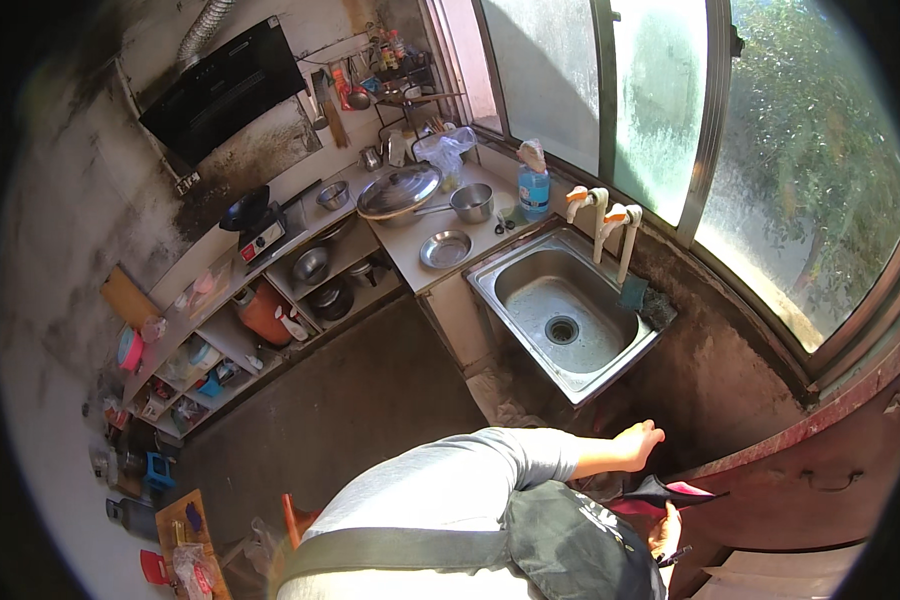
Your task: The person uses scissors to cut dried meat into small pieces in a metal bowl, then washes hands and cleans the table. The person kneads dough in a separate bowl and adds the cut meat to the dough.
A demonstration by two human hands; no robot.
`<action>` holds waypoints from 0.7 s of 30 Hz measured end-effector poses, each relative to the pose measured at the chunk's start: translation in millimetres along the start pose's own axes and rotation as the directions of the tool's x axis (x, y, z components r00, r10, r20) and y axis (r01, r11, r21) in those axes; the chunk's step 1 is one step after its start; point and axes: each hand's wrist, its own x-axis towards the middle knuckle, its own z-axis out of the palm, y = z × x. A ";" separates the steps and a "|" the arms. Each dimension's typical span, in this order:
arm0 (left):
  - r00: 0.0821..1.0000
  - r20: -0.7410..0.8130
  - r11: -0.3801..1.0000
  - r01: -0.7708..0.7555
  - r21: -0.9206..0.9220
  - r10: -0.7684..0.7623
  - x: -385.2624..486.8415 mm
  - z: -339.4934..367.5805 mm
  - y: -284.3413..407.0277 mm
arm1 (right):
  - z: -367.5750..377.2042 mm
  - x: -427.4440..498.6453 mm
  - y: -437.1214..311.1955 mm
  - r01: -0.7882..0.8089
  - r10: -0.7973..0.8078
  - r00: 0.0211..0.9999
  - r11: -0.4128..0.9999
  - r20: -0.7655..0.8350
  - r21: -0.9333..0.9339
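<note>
My left hand [640,446] reaches out from a grey short sleeve, fingers curled, just beyond the sink's near corner. Whether anything is between those fingers cannot be made out. Lower down, my right hand [666,531] grips the edge of a black and pink sheet-like thing [671,493], perhaps fabric, with the thumb on it. A dark band and a pen-like item show at that wrist. A dark green cloth [577,536] with white embroidery hangs at my front and hides part of the right arm. Above my left hand is a steel sink [529,352] with nothing in its basin.
Two taps [596,206] rise behind the sink; scrubbing pads [645,300] lie on its rim. A lidded pan [399,193], a saucepan [471,202], a steel plate [445,249] and a blue bottle [533,191] stand on the counter. A red cabinet [810,465] stands at right.
</note>
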 end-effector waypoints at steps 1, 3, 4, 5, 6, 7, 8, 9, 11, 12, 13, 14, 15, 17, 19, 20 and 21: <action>0.999 0.032 0.999 -0.034 -0.007 0.035 2.9 4.8 4.4 | -3.9 -2.6 6.5 -0.067 0.038 0.987 0.980 0.157 0.186; 0.994 0.086 0.997 -0.071 -0.028 0.073 2.6 14.0 4.8 | -3.2 -25.4 4.2 -0.202 0.127 0.949 0.947 0.290 0.248; 0.995 0.092 0.998 -0.034 -0.056 0.040 5.8 23.4 3.7 | 20.5 -53.7 -10.2 -0.156 0.048 0.934 0.946 0.355 0.282; 0.991 0.112 0.996 -0.064 -0.064 0.071 10.3 30.4 4.7 | 26.5 -60.2 -13.9 -0.106 -0.006 0.927 0.955 0.376 0.277; 0.985 0.136 0.993 -0.099 -0.068 0.108 16.2 37.2 4.2 | 28.3 -64.8 -16.3 -0.052 -0.065 0.917 0.959 0.394 0.280; 0.981 0.150 0.991 -0.114 -0.071 0.124 18.3 43.6 -1.8 | 28.6 -68.0 -15.4 -0.015 -0.107 0.898 0.962 0.427 0.271; 0.982 0.185 1.000 -0.020 0.008 0.018 29.4 66.2 -15.1 | 14.4 -51.2 -6.7 -0.065 -0.131 0.807 0.950 0.576 0.306; 0.983 0.150 0.995 0.104 0.007 -0.103 28.4 65.3 -7.2 | 20.3 -57.4 -11.4 -0.083 -0.098 0.840 0.949 0.534 0.305; 0.964 0.256 0.974 0.016 0.225 -0.075 16.3 47.1 16.5 | 36.7 -66.8 -19.9 -0.122 -0.033 0.892 0.942 0.450 0.311; 0.909 0.371 0.981 0.166 0.095 -0.190 14.2 45.7 23.1 | 34.3 -56.3 -15.8 -0.262 0.052 0.883 0.879 0.466 0.399; 0.825 0.493 0.945 0.326 -0.017 -0.276 12.2 44.7 30.1 | 30.6 -46.7 -13.9 -0.230 -0.044 0.813 0.892 0.581 0.389; 0.713 0.589 0.800 0.573 -0.177 -0.380 7.8 43.0 43.2 | 37.7 -51.6 -16.4 -0.245 -0.013 0.844 0.881 0.537 0.406; 0.710 0.623 0.789 0.570 -0.232 -0.330 4.3 40.5 50.9 | 50.6 -59.1 -21.6 -0.261 0.021 0.869 0.868 0.494 0.423; 0.702 0.678 0.757 0.560 -0.337 -0.218 0.1 36.1 62.8 | 54.3 -51.8 -21.1 -0.305 0.119 0.885 0.879 0.451 0.367; 0.855 0.480 0.859 0.386 -0.337 -0.196 7.2 80.8 32.4 | 60.5 -46.7 -16.4 -0.370 0.226 0.877 0.880 0.424 0.297; 0.877 0.416 0.869 0.384 -0.312 -0.239 14.7 102.5 24.8 | 56.6 -47.3 -16.8 -0.370 0.236 0.880 0.884 0.412 0.286; 0.895 0.348 0.878 0.384 -0.285 -0.278 21.0 116.0 20.4 | 53.1 -48.7 -16.8 -0.368 0.238 0.881 0.888 0.408 0.276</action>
